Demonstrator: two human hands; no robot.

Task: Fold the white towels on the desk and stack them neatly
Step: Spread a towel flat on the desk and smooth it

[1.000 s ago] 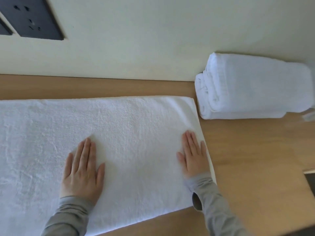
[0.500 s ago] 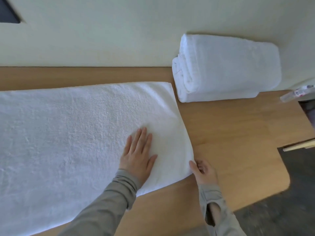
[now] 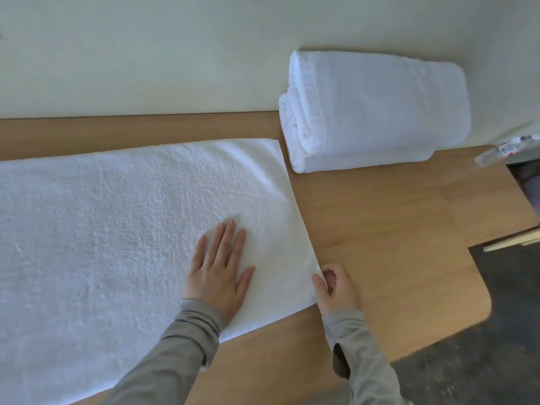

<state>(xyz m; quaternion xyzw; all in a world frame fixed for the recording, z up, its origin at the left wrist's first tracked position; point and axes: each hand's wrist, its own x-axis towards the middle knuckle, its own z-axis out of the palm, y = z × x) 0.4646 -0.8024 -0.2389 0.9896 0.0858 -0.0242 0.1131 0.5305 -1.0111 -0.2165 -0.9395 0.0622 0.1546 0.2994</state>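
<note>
A large white towel (image 3: 117, 229) lies spread flat across the wooden desk (image 3: 394, 229), running off the left side of the view, with its right edge slanting from the back of the desk toward the near edge. The left hand (image 3: 217, 276) rests on top of it, palm down, fingers straight and slightly fanned, pressing the cloth a little way in from that right edge and holding nothing. The right hand (image 3: 336, 287) sits at the towel's right edge, just above the near right corner; its fingers are curled inward and the thumb lies against the hem, so it pinches the edge of the cloth there. Both arms wear grey sleeves (image 3: 181, 355). At the back right of the desk, just beside the far right corner of the spread towel but apart from it, stands a stack of folded white towels (image 3: 374, 112), pushed against the pale wall (image 3: 146, 54), the rounded folds facing left. Farther right, at the desk's end, a small clear bottle-like object (image 3: 505, 150) lies on its side; it is too blurred to tell more. Dark floor (image 3: 496, 361) shows past the rounded near right corner of the desk.
</note>
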